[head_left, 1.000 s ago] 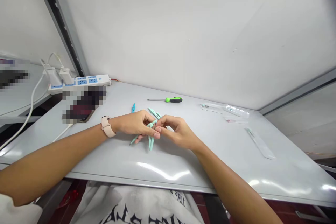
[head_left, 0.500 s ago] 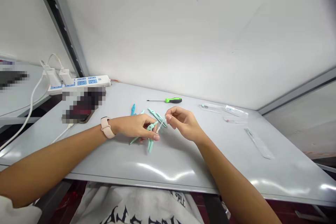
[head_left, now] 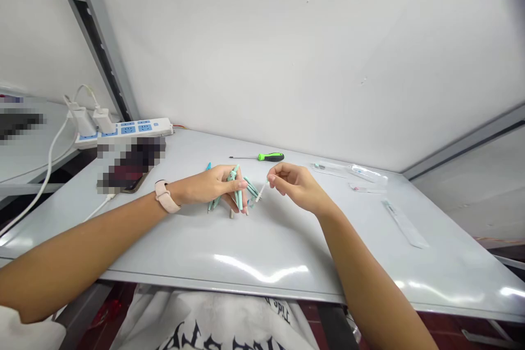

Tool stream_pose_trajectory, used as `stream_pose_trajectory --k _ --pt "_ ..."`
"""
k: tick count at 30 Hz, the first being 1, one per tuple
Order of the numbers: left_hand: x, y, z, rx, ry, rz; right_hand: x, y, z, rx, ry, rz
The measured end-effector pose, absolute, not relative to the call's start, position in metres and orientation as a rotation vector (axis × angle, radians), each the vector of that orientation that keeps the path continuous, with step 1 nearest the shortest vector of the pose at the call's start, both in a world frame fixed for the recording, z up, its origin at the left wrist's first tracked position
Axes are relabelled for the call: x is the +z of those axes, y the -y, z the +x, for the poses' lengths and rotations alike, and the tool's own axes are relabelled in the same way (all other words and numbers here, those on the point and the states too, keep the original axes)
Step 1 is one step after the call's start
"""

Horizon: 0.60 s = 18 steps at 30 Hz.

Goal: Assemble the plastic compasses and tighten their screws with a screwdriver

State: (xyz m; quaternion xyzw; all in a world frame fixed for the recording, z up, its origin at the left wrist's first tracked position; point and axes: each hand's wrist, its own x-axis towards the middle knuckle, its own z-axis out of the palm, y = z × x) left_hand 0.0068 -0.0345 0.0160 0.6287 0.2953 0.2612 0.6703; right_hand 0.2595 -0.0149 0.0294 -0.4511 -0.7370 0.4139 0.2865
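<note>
My left hand (head_left: 219,185) is closed on a mint-green drawing compass (head_left: 239,197), held upright with its hinge end at the top. Pinched in the fingertips of my right hand (head_left: 297,186) is a thin pale stick (head_left: 262,190) with a white lower end, pointing down and left. The stick and the held compass are apart. Behind and between the hands lie more mint-green compasses (head_left: 251,186), partly covered. A blue compass (head_left: 209,166) shows only its tip behind my left hand. Small beige pieces (head_left: 232,214) appear just below my left fingers.
Beyond the hands lies a green-and-black screwdriver (head_left: 270,157). Clear plastic sleeves (head_left: 406,224) with small parts are at the right. A phone (head_left: 135,167) on a cable and a white power strip (head_left: 143,127) are at the left. A white wall (head_left: 287,65) closes off the back.
My left hand has turned and lifted the compass more upright, its legs now closer together. My right hand has drawn slightly right with the pale stick, away from the compass.
</note>
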Motion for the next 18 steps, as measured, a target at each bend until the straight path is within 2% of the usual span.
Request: stream_pose_trajectory --k 10,18 --pt "0.003 0.022 0.007 0.904 -0.912 1.262 0.030 0.011 0.268 1.272 2.212 -1.397" --pt "0.003 0.014 0.008 1.025 -0.999 1.024 0.020 0.006 0.267 1.181 2.321 -1.549"
